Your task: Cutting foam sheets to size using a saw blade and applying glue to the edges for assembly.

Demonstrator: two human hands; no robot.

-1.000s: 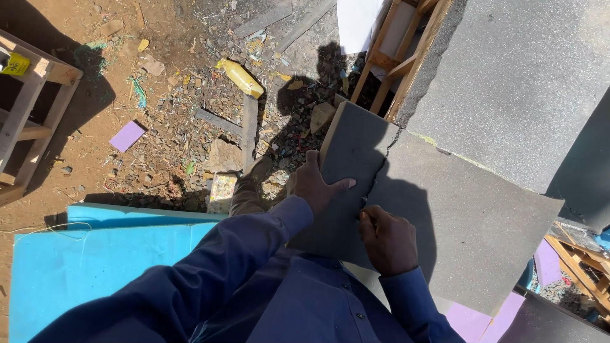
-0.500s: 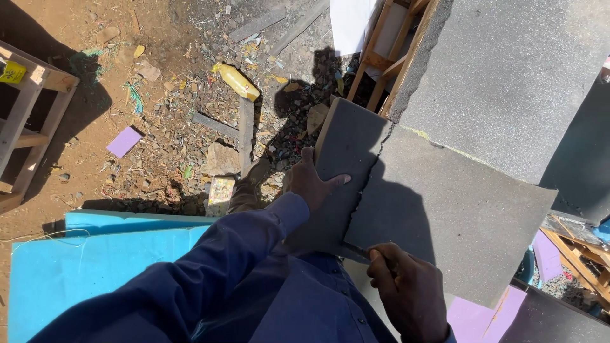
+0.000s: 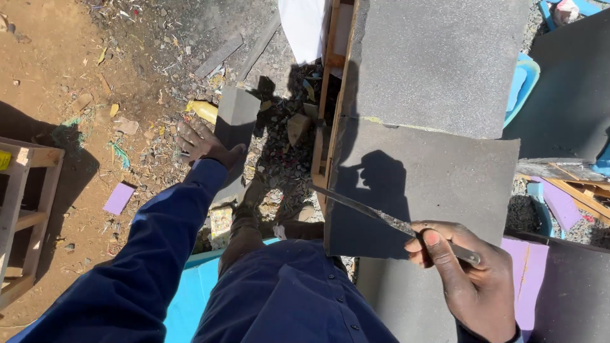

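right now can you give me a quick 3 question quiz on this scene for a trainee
1. True or false: the right hand holds a long metal blade.
2. What does the left hand hold: A) a grey foam offcut, B) a hammer, C) a purple scrap?
3. The blade's tip rests at the edge of the big grey foam ____.

Key: 1 true; 2 A; 3 sheet.

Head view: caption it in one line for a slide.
Right hand grips a long metal blade over a grey foam sheet; left hand holds a cut grey foam strip.
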